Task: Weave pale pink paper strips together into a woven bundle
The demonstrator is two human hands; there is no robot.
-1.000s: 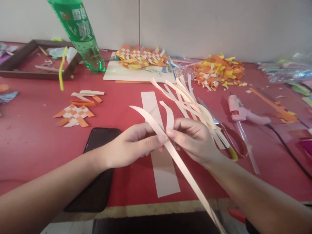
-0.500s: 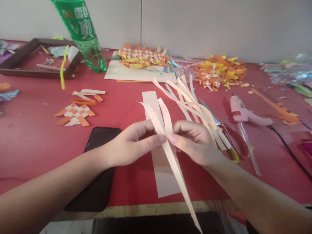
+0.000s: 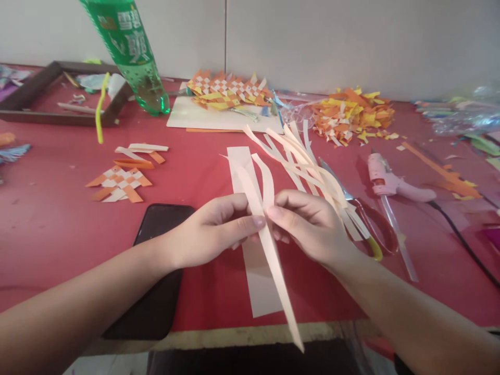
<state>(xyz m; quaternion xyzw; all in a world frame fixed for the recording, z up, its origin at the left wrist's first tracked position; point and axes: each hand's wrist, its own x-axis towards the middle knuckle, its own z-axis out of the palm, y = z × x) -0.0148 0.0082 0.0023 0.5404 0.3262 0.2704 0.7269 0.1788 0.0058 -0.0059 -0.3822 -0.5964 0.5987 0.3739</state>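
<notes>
My left hand (image 3: 219, 226) pinches a long pale paper strip (image 3: 278, 271) between thumb and fingers. Close beside it, my right hand (image 3: 308, 221) is closed on a pale strip that curves up and away (image 3: 266, 179). The long strip's lower end hangs past the table's front edge. Beneath both hands a wider pale paper piece (image 3: 261, 289) lies flat. Several loose pale strips (image 3: 308, 161) lie behind my right hand, partly over the scissors (image 3: 375, 247).
A black phone (image 3: 150, 302) lies under my left forearm. Woven orange-white pieces (image 3: 123, 182) are at left. A green bottle (image 3: 135, 57), a dark frame (image 3: 23, 99), orange-yellow scraps (image 3: 351, 114) and a pink glue gun (image 3: 398, 185) stand or lie farther off.
The long strip's lower end has moved up and left, and its upper part has shifted slightly. My right thumb has lifted slightly away from my left thumb.
</notes>
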